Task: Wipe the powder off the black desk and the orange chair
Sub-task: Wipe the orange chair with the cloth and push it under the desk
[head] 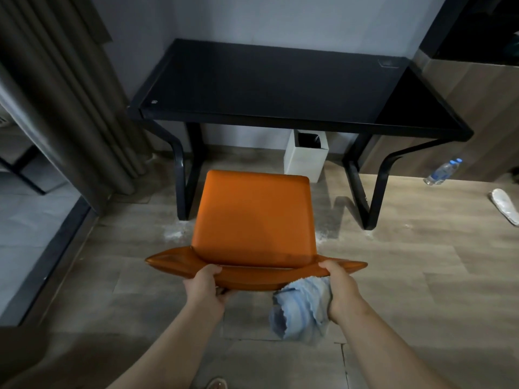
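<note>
Curtain (pixel 70 94) hangs on the left, bare floor (pixel 126 276) beside it. Our left hand (pixel 206 284) grips the chair (pixel 254 220) by its backrest, which runs left-right; the seat points at the desk (pixel 280 88), front edge short of it. Our right hand (pixel 341 287) grips the other end, cloth (pixel 300 310) bunched under it. Powder (pixel 175 234) dusts the floor by the desk legs. Bin (pixel 306 155) underneath, bottle (pixel 442 171) far right.

The orange chair (pixel 254 217) blocks the black desk (pixel 280 88) front; open floor (pixel 421 276) lies either side.
</note>
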A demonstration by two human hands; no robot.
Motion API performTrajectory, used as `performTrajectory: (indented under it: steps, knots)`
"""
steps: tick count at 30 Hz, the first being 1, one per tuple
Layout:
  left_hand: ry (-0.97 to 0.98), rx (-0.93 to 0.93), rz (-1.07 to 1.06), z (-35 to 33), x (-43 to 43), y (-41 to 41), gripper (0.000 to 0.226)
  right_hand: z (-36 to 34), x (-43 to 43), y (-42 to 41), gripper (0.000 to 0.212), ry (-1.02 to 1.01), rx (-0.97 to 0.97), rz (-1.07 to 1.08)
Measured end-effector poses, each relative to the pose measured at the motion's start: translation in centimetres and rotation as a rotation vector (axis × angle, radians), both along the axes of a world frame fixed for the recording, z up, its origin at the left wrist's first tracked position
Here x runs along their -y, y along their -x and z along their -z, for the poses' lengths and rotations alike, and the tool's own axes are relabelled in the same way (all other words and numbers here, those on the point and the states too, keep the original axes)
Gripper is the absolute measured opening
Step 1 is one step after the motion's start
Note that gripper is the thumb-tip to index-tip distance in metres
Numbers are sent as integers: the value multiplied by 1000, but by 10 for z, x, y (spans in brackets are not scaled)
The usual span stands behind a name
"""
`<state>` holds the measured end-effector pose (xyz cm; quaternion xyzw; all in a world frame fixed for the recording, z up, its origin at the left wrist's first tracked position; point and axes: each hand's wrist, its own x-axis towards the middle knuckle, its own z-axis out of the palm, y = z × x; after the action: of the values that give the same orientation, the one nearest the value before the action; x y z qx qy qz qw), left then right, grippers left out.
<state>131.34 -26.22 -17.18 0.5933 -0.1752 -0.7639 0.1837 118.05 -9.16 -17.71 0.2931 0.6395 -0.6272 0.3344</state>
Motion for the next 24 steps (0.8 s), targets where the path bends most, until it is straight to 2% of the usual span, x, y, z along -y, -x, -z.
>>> performTrajectory:
  steps: [5, 12, 18, 24]
  knots:
    - [43, -42, -24, 3, 11, 23, 52, -1, 10, 27, 30, 55, -41, -26]
    - [92, -45, 6, 8, 77, 69, 49, 0, 67, 71, 30, 98, -96, -48]
    - [104, -49, 47, 6, 149, 129, 49, 6, 134, 129, 50, 122, -83, -98]
    - [123, -49, 101, 4, 217, 196, 50, 10, 197, 194, 56, 115, -75, -105]
